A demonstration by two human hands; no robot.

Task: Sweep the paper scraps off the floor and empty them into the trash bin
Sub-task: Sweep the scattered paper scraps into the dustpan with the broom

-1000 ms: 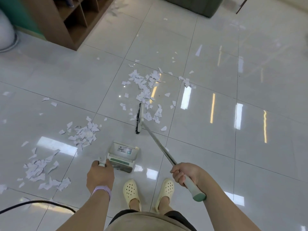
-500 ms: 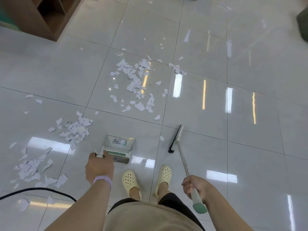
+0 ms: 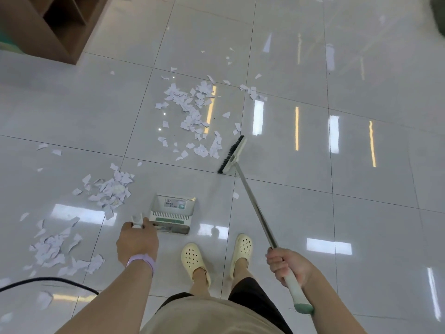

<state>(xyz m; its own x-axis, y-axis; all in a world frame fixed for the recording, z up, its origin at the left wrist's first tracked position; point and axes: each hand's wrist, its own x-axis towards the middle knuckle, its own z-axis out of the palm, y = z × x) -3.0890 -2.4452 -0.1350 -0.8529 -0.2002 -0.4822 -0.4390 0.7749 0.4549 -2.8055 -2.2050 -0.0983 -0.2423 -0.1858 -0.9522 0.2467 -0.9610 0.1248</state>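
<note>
Gripping: right hand [image 3: 287,267] fingers curled round broom [image 3: 255,203] handle (left hand [image 3: 137,242] likewise on dustpan [image 3: 172,210] handle).

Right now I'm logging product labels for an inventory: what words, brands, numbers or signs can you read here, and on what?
Dustpan sticker: a barcode, some printed lines and a green logo patch, all too small and blurred to read.
Broom: no text visible.
Nothing else in view carries legible writing.
</note>
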